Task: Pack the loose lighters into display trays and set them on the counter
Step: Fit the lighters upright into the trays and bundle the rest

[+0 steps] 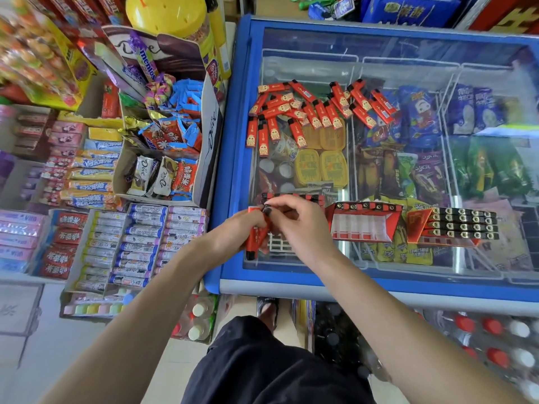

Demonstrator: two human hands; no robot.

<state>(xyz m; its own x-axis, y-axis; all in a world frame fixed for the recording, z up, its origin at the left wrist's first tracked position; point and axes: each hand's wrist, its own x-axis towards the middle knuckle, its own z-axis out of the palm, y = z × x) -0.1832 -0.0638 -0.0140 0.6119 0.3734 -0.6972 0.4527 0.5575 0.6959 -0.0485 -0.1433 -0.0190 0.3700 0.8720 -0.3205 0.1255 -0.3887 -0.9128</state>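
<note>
While the left hand (245,228) gripped a few red lighters (254,243), the right hand (294,220) pinched one at its black top — both hovered over the glass surface (408,53) near its front-left edge. Loose lighters (315,112) lay farther back; two trays (364,224) sat right — one nearly empty.

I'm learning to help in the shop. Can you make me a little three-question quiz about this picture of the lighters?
1. True or false: the full tray sits furthest right on the freezer lid.
2. What is the left hand gripping?
A) a candy bar
B) a bunch of red lighters
C) a bottle
3. Fill in: the pile of loose lighters lies on the lid, ______ from the person than the trays.

Key
1. True. The middle tray holds only one row.
2. B. The held lighters are also touched by the right hand fingers.
3. farther
</note>
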